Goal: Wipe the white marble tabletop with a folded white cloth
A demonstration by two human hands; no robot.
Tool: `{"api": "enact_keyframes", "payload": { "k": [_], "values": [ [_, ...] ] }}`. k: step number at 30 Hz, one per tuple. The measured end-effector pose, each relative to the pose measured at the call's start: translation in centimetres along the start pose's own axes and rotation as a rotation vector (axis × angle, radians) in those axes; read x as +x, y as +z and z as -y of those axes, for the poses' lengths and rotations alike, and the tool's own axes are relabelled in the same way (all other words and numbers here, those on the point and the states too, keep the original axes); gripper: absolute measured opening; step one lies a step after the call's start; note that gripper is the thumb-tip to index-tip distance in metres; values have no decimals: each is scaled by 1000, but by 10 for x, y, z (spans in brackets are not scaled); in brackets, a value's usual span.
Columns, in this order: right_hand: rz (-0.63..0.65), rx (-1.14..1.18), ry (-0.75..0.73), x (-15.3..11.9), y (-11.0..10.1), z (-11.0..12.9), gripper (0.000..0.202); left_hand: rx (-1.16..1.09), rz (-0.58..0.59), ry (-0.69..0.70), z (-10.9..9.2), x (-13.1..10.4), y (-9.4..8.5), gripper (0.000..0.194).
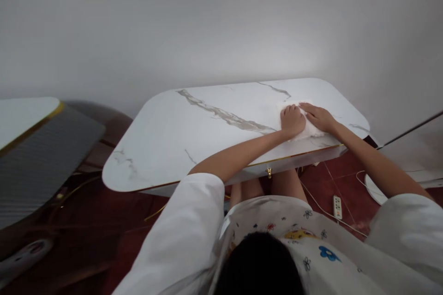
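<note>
A white cloth [309, 132] lies bunched on the right part of a white marble-patterned tabletop [152, 143]. My left hand [293, 120] presses down on the cloth with its fingers curled in. Right beside it, my right hand [319, 117] rests on the cloth, its fingers stretched out flat toward the left hand. Folds of the cloth show below and between the hands. What lies under the palms is hidden.
A pale wall [221, 23] stands behind the table. A small gold drawer knob [269, 172] sticks out at the front. At left is another white-topped piece with a gold edge [60, 108]. A power strip [337, 207] and its cable lie on the red floor.
</note>
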State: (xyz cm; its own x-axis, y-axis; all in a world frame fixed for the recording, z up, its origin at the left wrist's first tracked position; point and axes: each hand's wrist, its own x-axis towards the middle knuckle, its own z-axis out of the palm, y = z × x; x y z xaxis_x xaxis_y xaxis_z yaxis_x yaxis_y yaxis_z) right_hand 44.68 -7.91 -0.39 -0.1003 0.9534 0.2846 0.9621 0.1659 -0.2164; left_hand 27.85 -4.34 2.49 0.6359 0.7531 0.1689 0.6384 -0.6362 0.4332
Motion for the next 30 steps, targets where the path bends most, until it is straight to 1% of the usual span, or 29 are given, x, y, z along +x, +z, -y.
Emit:
{"api": "enact_keyframes", "payload": {
  "k": [2, 5, 8, 11, 14, 17, 20, 23, 26, 28, 30],
  "values": [
    [-3, -20, 18, 26, 5, -10, 52, 13, -37, -16, 9, 24, 2, 37],
    [3, -35, 34, 68, 16, -19, 52, 43, -69, -44, 30, 56, 1, 37],
    [-6, -24, 46, 108, 29, -22, 52, 90, -92, -58, 53, 82, -3, 36],
    [-6, -4, 40, 144, 39, -21, 53, 135, -132, -103, 73, 102, -5, 36],
    [1, 9, 42, 174, 46, -23, 53, 164, -162, -142, 88, 123, -5, 36],
    [-5, 13, 57, 192, 50, -32, 52, 195, -159, -129, 99, 147, -3, 37],
    [-20, 2, 80, 197, 50, -49, 52, 218, -125, -57, 101, 167, 0, 38],
    [-22, 4, 100, 189, 45, -66, 53, 231, -101, 2, 91, 176, 6, 39],
    [-2, 15, 96, 169, 37, -76, 54, 232, -110, 12, 72, 166, 14, 41],
    [15, 12, 88, 149, 31, -78, 55, 225, -99, 28, 58, 152, 17, 43],
    [24, 7, 85, 126, 25, -74, 56, 216, -74, 51, 45, 134, 19, 44]
  ]
}}
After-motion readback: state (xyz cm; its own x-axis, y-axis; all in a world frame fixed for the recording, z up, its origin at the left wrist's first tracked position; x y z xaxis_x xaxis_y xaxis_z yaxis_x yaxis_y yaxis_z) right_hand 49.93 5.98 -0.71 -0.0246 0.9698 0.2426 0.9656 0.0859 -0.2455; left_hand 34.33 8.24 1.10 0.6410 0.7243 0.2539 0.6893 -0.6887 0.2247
